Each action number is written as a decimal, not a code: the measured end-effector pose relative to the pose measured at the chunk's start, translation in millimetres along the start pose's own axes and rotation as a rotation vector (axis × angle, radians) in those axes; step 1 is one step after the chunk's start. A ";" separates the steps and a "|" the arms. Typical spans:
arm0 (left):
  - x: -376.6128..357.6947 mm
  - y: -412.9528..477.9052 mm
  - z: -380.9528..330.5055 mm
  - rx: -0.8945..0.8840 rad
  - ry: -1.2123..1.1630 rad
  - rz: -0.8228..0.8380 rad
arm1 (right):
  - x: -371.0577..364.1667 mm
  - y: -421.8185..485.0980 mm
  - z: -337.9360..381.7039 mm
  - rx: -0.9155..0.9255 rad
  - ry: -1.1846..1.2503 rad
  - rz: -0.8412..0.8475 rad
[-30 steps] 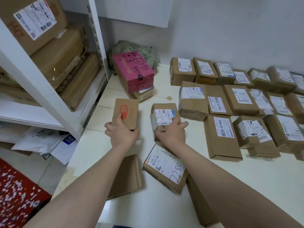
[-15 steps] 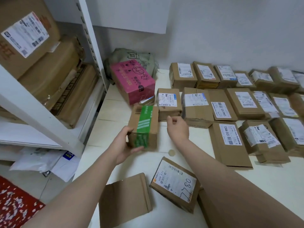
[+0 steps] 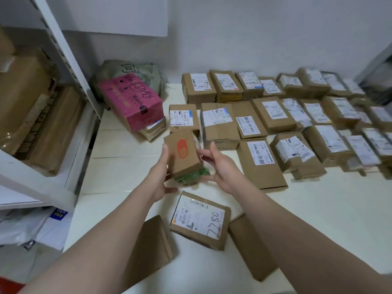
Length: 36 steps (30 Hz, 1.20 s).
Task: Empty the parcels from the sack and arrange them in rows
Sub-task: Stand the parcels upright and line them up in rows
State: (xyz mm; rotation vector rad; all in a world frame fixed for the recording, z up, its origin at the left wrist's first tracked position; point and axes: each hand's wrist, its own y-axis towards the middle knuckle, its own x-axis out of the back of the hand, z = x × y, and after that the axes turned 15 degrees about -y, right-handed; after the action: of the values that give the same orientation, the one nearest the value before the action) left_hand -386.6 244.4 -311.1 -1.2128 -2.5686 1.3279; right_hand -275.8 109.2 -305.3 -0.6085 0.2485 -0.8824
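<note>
A small brown parcel [image 3: 185,154] with an orange mark and green tape is held tilted above the white table [image 3: 118,166]. My left hand [image 3: 161,177] grips its left side; my right hand [image 3: 220,166] touches its right side with fingers spread. Just behind it lies a labelled parcel [image 3: 182,116] at the left end of the middle row. Rows of brown labelled parcels [image 3: 297,115] fill the table to the right. A parcel marked 7780 [image 3: 200,220] lies near me, with a plain brown parcel [image 3: 148,249] on its left and another plain one [image 3: 250,247] on its right.
A pink box [image 3: 131,102] leans on a smaller box at the back left, in front of a grey-green sack [image 3: 131,71]. White shelving [image 3: 70,85] with large cartons stands at the left. White plastic mailers [image 3: 31,225] lie under the shelf.
The parcel in my left hand has been turned so the orange-marked face shows on top. My right hand has come from the row parcel to this parcel's right side.
</note>
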 end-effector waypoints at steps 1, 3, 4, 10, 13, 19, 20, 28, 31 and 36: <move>-4.6 -3.5 0.2 0.003 0.055 0.013 | 6.2 -3.7 -2.5 0.032 0.011 -0.006; -16.4 -7.5 3.7 -0.035 0.098 -0.004 | 14.8 -10.1 -6.1 0.098 0.015 0.002; -24.2 -7.4 7.8 -0.063 0.094 -0.038 | 17.7 -13.4 -7.1 0.131 0.003 0.014; -42.8 9.9 30.4 -0.100 0.032 -0.135 | 29.0 -11.9 -20.1 0.163 -0.327 -0.219; -40.8 10.3 36.7 0.000 0.144 0.098 | 46.8 -8.7 -35.0 0.027 -0.386 -0.228; -62.4 18.3 49.0 -0.093 0.367 0.166 | 65.7 -0.2 -59.3 0.121 -0.798 -0.517; -70.2 18.0 50.9 -0.078 0.320 0.224 | 66.7 1.0 -60.8 0.135 -0.841 -0.522; -71.9 26.3 19.9 -0.186 0.222 -0.100 | 39.5 10.1 -19.4 0.392 -1.032 -0.829; -34.8 41.7 -25.7 -0.235 0.062 -0.358 | 9.6 24.7 11.9 0.500 -0.984 -0.697; 25.5 73.1 -109.4 -0.287 -0.154 -0.549 | -48.8 64.0 61.1 0.573 -0.973 -0.461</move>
State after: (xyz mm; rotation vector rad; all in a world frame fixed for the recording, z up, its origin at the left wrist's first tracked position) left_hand -321.9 361.2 -300.1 -0.3605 -2.9583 0.9894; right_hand -237.6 202.3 -296.0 -0.4927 -1.0271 -0.9384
